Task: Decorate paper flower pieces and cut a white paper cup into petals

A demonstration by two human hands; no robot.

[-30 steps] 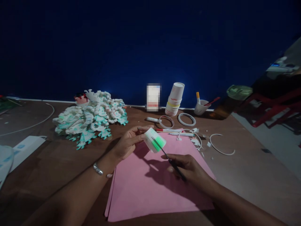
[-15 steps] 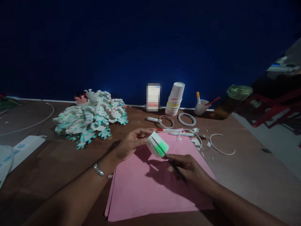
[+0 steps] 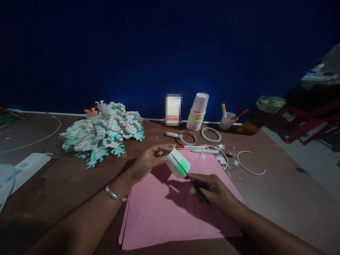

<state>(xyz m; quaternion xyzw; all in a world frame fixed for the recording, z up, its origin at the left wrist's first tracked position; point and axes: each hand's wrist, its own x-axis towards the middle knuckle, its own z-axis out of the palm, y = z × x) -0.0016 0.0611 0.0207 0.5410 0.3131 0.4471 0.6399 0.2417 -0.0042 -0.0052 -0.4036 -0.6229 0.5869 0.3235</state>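
My left hand [image 3: 148, 161] pinches a white paper cup [image 3: 183, 166] with a bright green patch on its side, tilted above the pink sheets [image 3: 170, 219]. In my right hand [image 3: 216, 191] is a pair of dark scissors [image 3: 197, 186], the fingers wrapped around the handles. The blades lie across the cup, pointing up and left. Whether they are cutting into it or only passing in front, I cannot tell. A hand shadow falls on the pink paper below.
On the left rises a pile of white-and-green cut paper pieces [image 3: 103, 134], with a power strip [image 3: 29, 168] nearer me. Behind the sheets stand stacked paper cups [image 3: 198, 111], tape rolls [image 3: 211, 135] and a cup of pens [image 3: 227, 122]. Pens [image 3: 191, 147] and a curved white strip [image 3: 245, 170] lie nearby.
Almost nothing differs. The cup shows a very slight shift in its tilt, while both hands and the scissors stay practically in place.
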